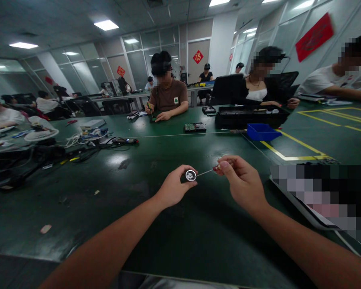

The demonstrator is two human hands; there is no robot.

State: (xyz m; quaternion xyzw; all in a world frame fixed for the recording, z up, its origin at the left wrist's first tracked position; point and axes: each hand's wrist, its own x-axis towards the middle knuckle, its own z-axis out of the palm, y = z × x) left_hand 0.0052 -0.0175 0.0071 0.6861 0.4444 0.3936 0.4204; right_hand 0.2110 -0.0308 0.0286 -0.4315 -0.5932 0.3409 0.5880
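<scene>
Between the thumb and fingers of my left hand [175, 186] is a small round part [190, 175] with a silvery rim and a dark, detailed inside. My right hand [243, 180] grips the reddish handle of a screwdriver [205, 173]. Its thin metal shaft points left, and the tip is at the right edge of the round part; whether it touches is too small to tell. Both hands are held above the green table [156, 245].
Cables [108, 141] and a white round fan-like item [41, 134] lie at the left. Beyond my hands are a circuit board [195, 127], a blue bin [263, 131] and a long black tray [252, 118]. A pixelated device [325, 200] sits at the right. People work across the table.
</scene>
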